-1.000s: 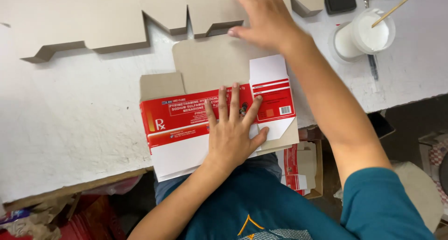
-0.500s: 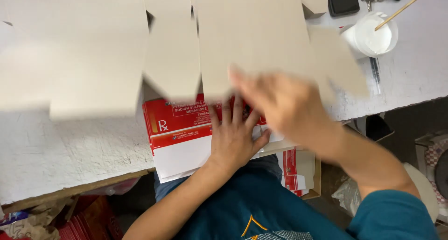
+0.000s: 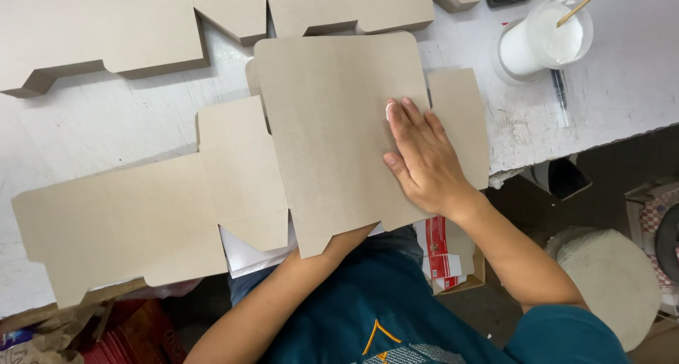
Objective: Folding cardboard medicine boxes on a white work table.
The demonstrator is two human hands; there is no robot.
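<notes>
White and paint-scuffed, the worktable [image 3: 106,123] fills most of the frame, with a dark floor showing along the lower right. Across its middle now lies a large flat cardboard blank [image 3: 311,137], grey-brown and die-cut with flaps; half a second ago it was a blur sweeping over the table, and a second ago it was not there at all, so it has just been laid down. It covers the red-and-white printed carton that lay open at the table's near edge, of which only a white corner [image 3: 247,254] peeks out below the blank at lower centre. More uncut-looking blanks [image 3: 106,24] of the same board sit along the top of the frame, from the upper left to the centre. The right hand [image 3: 424,159] lies flat on the blank's right part, fingers together and straight, pressing down and holding nothing. The left hand is hidden: the left forearm [image 3: 283,300] runs up from the lower centre and vanishes under the blank (where that hand was spread on the carton a second ago), so whether it is spread or curled cannot be told. A stack of red-and-white cartons [image 3: 445,254] stands below the table edge beside the right wrist. At upper right a white cup of glue [image 3: 544,42] holds a thin stick [image 3: 583,3].
</notes>
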